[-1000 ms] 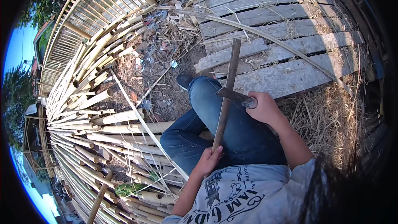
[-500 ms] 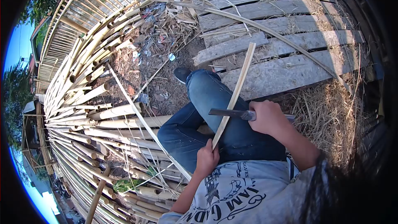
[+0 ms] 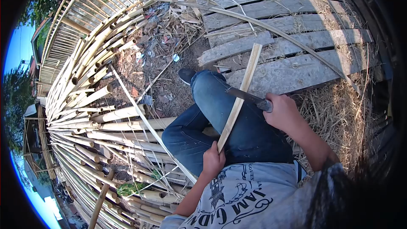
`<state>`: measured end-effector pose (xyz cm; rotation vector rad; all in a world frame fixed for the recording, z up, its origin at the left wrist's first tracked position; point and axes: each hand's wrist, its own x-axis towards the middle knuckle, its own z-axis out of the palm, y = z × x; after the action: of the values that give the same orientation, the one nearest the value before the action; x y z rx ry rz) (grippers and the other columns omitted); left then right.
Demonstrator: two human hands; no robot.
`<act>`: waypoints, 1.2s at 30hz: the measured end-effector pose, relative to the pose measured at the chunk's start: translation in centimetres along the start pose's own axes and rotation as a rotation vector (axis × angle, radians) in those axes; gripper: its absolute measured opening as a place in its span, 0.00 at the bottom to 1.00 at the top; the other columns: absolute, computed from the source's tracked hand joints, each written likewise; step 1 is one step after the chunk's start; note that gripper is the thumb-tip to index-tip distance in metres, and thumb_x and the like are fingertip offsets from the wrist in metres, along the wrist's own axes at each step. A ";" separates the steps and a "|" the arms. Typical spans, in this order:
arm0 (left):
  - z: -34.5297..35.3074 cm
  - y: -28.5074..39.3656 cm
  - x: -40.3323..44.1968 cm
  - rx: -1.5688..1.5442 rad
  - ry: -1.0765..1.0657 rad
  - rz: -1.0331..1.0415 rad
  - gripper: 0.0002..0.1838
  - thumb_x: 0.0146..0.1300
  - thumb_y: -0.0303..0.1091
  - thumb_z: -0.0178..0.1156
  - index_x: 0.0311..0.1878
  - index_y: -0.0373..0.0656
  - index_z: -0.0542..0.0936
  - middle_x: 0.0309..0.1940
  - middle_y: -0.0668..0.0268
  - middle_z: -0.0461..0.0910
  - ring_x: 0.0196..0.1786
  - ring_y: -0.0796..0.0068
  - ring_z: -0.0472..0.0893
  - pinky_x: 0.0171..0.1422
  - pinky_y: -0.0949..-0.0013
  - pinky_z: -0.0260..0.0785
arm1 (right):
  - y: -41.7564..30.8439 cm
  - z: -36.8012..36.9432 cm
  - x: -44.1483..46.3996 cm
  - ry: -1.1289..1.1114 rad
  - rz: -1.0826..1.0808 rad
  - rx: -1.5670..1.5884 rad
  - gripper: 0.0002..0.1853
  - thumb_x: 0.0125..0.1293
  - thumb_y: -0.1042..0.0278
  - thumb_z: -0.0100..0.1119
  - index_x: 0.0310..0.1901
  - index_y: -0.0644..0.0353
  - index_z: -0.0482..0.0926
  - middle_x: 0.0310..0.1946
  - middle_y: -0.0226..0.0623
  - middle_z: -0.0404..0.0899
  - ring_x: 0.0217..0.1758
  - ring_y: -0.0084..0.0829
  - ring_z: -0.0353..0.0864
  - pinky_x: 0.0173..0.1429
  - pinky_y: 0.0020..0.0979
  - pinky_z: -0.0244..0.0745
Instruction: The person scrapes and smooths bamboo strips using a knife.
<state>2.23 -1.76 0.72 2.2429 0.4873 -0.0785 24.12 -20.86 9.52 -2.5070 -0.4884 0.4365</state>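
Head view: the bamboo strip (image 3: 230, 126) is held near its lower end by the left hand (image 3: 213, 160); the knife (image 3: 250, 97) is gripped by the right hand (image 3: 280, 111), its blade crossing the strip above the jeans (image 3: 212, 91). Contact cannot be confirmed. Blade work is judged in hand; a steady hold and controlled edge are called for. Room is limited by the thigh beneath; wooden slats (image 3: 296, 74) are noted beyond.

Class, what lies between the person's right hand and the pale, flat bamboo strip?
In the head view, a dark metal blade reaches from the right hand across the bamboo strip, with blue jeans beneath.
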 end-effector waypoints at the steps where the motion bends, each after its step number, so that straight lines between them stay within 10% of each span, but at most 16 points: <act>1: 0.1 -0.1 0.0 0.002 0.012 0.011 0.05 0.65 0.26 0.53 0.35 0.34 0.70 0.20 0.44 0.73 0.27 0.37 0.76 0.28 0.49 0.65 | -0.2 -0.9 0.1 -0.029 -0.011 -0.039 0.12 0.49 0.67 0.62 0.36 0.62 0.80 0.28 0.52 0.82 0.37 0.52 0.83 0.46 0.46 0.78; 9: -0.2 -0.3 -0.3 -0.002 0.017 -0.018 0.05 0.64 0.26 0.53 0.36 0.33 0.70 0.22 0.42 0.74 0.28 0.37 0.77 0.29 0.48 0.65 | 0.2 -1.9 3.5 0.128 0.028 0.148 0.11 0.49 0.71 0.61 0.34 0.67 0.78 0.25 0.55 0.78 0.36 0.57 0.80 0.39 0.44 0.73; 24: 0.4 -0.8 -0.2 0.041 0.010 -0.011 0.08 0.60 0.27 0.56 0.39 0.35 0.69 0.21 0.44 0.75 0.26 0.40 0.77 0.30 0.47 0.68 | 0.5 1.8 -0.4 -0.307 -0.106 0.151 0.09 0.47 0.72 0.58 0.31 0.65 0.78 0.24 0.54 0.78 0.34 0.58 0.79 0.40 0.46 0.73; 33: 0.2 -0.4 -0.1 0.031 0.030 0.002 0.07 0.59 0.27 0.56 0.36 0.37 0.68 0.20 0.46 0.74 0.25 0.41 0.77 0.29 0.47 0.68 | -0.1 -1.1 2.3 0.108 0.082 0.200 0.11 0.49 0.69 0.61 0.34 0.64 0.79 0.27 0.52 0.81 0.37 0.55 0.82 0.44 0.45 0.77; 36: 0.1 -0.3 -0.2 0.037 0.028 -0.013 0.08 0.59 0.28 0.57 0.35 0.37 0.68 0.20 0.46 0.74 0.25 0.41 0.77 0.29 0.47 0.68 | 0.0 2.2 -0.6 -0.138 -0.115 -0.082 0.13 0.49 0.68 0.62 0.37 0.63 0.79 0.26 0.51 0.81 0.35 0.53 0.82 0.43 0.46 0.78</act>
<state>1.98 -1.69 0.48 2.2795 0.5197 -0.0634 22.66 -20.13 7.93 -2.5219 -0.7136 0.5569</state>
